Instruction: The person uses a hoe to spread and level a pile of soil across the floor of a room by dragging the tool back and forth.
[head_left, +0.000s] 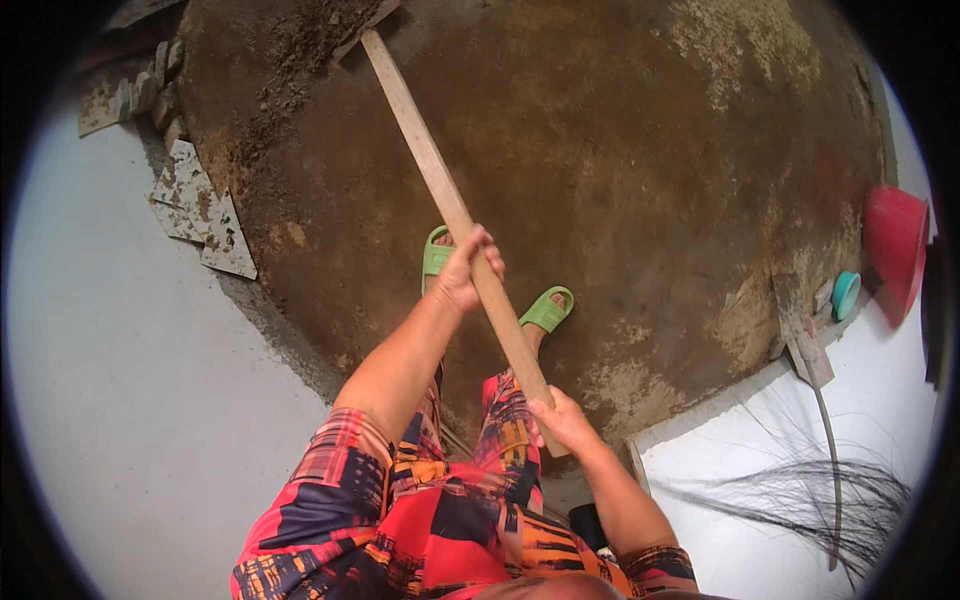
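My left hand (471, 266) is wrapped around the middle of a long squared wooden handle (420, 139). Lower down, my right hand (562, 421) grips it close to its near end. The handle slants away to the upper left and meets a flat crosswise head (386, 26), like that of a hoe or scraper, partly cut off by the top of the view. That head rests by loose dark soil (292, 45) on the damp brown earth floor (637, 187). Below the handle show my feet in green slide sandals (550, 309).
Broken, dirt-spotted tiles (202, 202) and several stones (150, 94) line the left wall (150, 360). To the right are a red plastic basin (892, 247), a small teal bowl (846, 295), a flat-bladed tool (806, 345) and dark, thin bristly twigs (817, 495).
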